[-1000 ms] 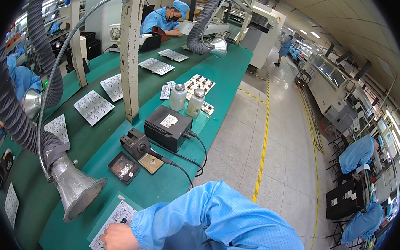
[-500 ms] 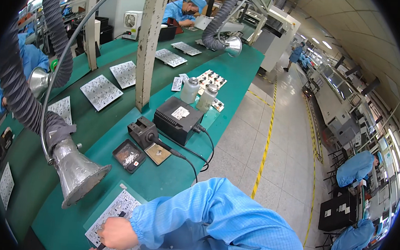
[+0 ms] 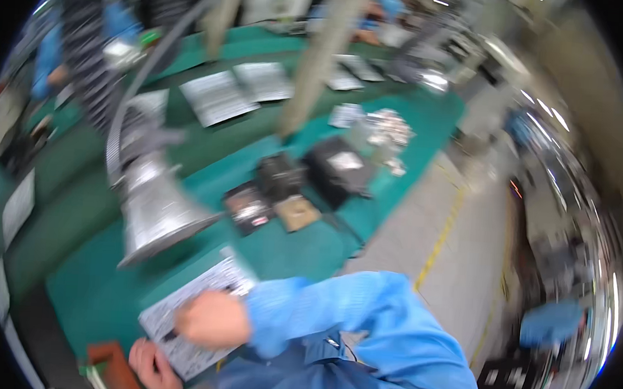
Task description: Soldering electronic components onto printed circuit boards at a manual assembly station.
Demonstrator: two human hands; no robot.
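A white circuit board (image 3: pixel 202 284), dotted with small dark parts, lies slanted on the green bench mat in front of me. Over it, my right hand (image 3: pixel 214 320) is closed round a thin black tool (image 3: pixel 169 335), only short dark bits of which show. Motion blur hides the tool's kind and tip. At the board's lower left edge is my left hand (image 3: pixel 154 369), fingers stretched out, seemingly touching the edge. An orange-brown object (image 3: pixel 112 368) lies to the left of that hand.
A metal extraction hood (image 3: pixel 160 214) hangs left of the board. Beyond lie a dark tray (image 3: pixel 247 206), a soldering-iron stand (image 3: pixel 278 176), a tan sponge (image 3: pixel 297 213) and a black box (image 3: pixel 336 171). More boards (image 3: pixel 217 97) lie on the dark green strip behind a post (image 3: pixel 327 60).
The view has swung, so the bench things sit further right and the picture is blurred. More of my left hand shows beside the board. My right hand stays over the board with the tool.
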